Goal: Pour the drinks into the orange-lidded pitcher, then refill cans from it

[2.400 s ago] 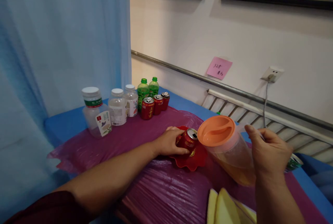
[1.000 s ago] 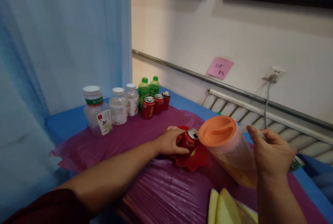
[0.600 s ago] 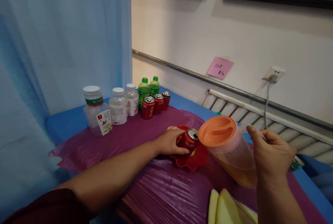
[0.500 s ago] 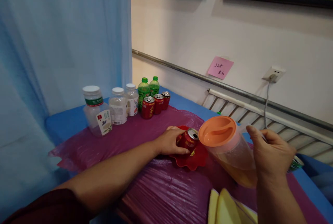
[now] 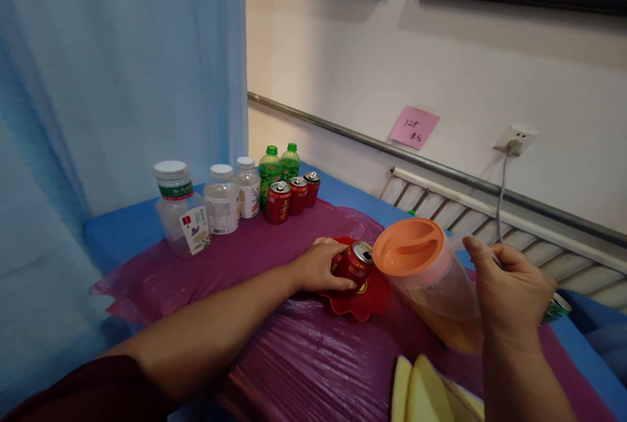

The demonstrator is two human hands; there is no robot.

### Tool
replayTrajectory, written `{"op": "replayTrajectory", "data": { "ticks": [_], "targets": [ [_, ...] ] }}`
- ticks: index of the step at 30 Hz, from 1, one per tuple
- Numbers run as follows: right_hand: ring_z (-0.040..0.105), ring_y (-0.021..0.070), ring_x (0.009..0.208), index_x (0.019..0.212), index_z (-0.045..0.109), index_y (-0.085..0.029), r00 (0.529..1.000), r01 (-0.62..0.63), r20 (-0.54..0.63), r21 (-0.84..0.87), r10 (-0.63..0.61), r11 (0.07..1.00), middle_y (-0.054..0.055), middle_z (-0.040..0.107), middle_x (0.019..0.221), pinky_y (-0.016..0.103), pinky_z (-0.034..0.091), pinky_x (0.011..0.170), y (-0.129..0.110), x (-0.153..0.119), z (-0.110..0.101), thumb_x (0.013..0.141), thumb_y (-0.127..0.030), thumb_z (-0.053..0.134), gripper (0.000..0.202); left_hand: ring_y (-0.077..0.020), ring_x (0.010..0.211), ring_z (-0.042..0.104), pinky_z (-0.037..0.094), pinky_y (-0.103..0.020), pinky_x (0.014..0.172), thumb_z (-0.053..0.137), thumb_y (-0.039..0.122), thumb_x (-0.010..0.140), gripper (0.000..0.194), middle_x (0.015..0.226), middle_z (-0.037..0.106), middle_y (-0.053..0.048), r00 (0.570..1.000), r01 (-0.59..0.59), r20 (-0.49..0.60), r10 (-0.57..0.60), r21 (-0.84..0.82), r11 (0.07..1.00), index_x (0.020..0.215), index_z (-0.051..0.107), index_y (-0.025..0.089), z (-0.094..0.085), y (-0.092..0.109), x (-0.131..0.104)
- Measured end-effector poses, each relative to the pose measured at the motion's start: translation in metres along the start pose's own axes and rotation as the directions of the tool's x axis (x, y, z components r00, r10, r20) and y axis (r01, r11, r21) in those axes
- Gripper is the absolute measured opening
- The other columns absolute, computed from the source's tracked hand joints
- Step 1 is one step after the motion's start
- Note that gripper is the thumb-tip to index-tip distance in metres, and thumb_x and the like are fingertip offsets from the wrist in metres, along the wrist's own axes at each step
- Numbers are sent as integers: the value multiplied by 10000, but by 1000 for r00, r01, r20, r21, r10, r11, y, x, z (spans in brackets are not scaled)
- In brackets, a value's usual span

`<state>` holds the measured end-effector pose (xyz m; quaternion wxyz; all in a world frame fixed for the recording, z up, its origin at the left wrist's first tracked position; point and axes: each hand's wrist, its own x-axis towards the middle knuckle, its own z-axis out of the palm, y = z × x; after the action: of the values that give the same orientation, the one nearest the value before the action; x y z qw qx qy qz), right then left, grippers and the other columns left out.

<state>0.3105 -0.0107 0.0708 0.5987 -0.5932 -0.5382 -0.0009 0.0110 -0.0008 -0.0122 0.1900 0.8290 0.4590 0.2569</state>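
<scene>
My left hand (image 5: 324,266) is closed round a red drink can (image 5: 354,264) that stands on a scalloped red mat (image 5: 375,298). The can's top is open. In my right hand (image 5: 512,285) is the handle of a clear plastic pitcher (image 5: 441,301). An orange lid (image 5: 410,245) covers the pitcher, and amber liquid lies low inside it. The pitcher tilts left, its lid edge close beside the can's top. I cannot make out whether any liquid is running between them.
Several containers stand at the back left: clear jars (image 5: 223,203) with white lids, green bottles (image 5: 270,170) and red cans (image 5: 278,203). Purple plastic sheeting (image 5: 313,357) covers the blue surface. A yellow cloth (image 5: 426,389) lies in front; a radiator (image 5: 441,193) runs along the wall.
</scene>
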Motion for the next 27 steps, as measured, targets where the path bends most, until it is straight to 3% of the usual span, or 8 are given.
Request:
{"op": "replayTrajectory", "data": {
  "ticks": [27],
  "targets": [
    [323, 99, 526, 579, 570, -190, 1000, 18, 7, -2, -18, 1000, -62, 339, 512, 285, 233, 513, 1, -1, -2, 766, -644, 723, 515, -319, 1102, 636, 387, -420, 1027, 811, 592, 701, 647, 1177, 740, -55, 1000, 6, 2, -6, 10, 1000, 1244, 673, 270, 0, 2, 0]
  ]
}}
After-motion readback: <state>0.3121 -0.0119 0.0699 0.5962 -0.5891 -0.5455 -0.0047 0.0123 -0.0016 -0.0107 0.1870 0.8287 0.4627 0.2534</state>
